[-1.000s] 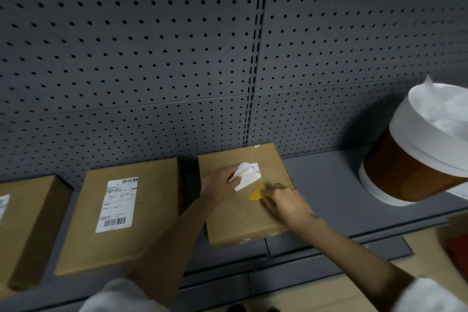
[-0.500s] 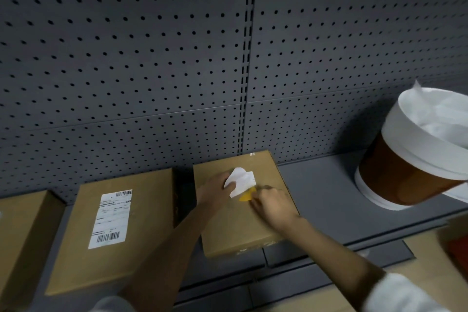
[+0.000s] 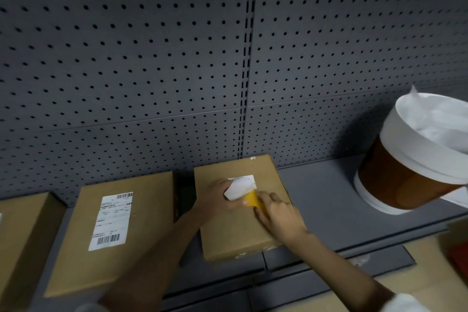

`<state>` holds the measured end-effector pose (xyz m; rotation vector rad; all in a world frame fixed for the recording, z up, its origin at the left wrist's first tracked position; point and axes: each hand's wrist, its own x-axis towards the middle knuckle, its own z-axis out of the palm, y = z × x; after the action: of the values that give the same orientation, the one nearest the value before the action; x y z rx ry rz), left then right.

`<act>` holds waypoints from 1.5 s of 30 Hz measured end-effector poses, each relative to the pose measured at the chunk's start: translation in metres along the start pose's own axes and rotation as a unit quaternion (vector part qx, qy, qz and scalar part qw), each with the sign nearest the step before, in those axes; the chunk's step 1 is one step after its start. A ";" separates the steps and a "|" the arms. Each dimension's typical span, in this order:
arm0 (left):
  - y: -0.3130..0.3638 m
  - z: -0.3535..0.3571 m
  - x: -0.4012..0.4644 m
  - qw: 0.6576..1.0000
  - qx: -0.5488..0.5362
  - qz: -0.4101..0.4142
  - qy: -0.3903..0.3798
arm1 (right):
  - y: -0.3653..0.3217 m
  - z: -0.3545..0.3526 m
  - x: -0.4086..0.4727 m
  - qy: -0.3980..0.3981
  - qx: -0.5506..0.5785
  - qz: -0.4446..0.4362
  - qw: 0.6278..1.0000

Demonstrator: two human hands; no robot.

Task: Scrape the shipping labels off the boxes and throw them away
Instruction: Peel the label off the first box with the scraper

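Observation:
A brown cardboard box (image 3: 240,233) lies on the grey shelf in the middle. Its white shipping label (image 3: 241,186) is peeled up and folded back, with only its far edge still on the box. My left hand (image 3: 217,197) pinches the loose near end of the label. My right hand (image 3: 278,215) grips a yellow scraper (image 3: 252,199) whose blade sits under the lifted label. To the left a second box (image 3: 121,230) carries a flat, intact label (image 3: 111,220). A third box (image 3: 17,238) lies at the far left edge.
A brown bin with a white liner (image 3: 415,167) stands on the shelf (image 3: 324,205) at the right. A grey pegboard wall (image 3: 177,58) rises behind the boxes. Something red (image 3: 459,253) shows at the lower right edge.
The label has shifted in my left hand and now lies flatter and wider. The scraper stays under it. The view has drifted slightly.

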<state>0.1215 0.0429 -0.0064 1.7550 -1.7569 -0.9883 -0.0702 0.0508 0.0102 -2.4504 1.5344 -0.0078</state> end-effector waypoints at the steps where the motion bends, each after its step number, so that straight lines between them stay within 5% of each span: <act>1: -0.003 0.001 0.000 0.999 0.036 0.007 0.018 | 0.000 0.000 -0.001 0.000 -0.008 0.002 1.000; 7: -0.008 0.002 -0.002 0.986 0.123 -0.035 0.108 | 0.006 0.001 -0.007 0.000 -0.039 -0.003 0.999; 17: -0.012 0.005 0.009 0.973 0.172 -0.029 0.150 | -0.003 0.006 -0.003 0.035 0.034 0.011 0.999; 45: -0.021 0.007 0.014 0.976 0.091 -0.086 0.176 | -0.005 -0.004 0.010 0.030 0.028 0.017 0.999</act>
<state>0.1287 0.0315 -0.0290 2.0763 -1.5284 -0.5462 -0.0621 0.0432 0.0138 -2.4012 1.5776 -0.1174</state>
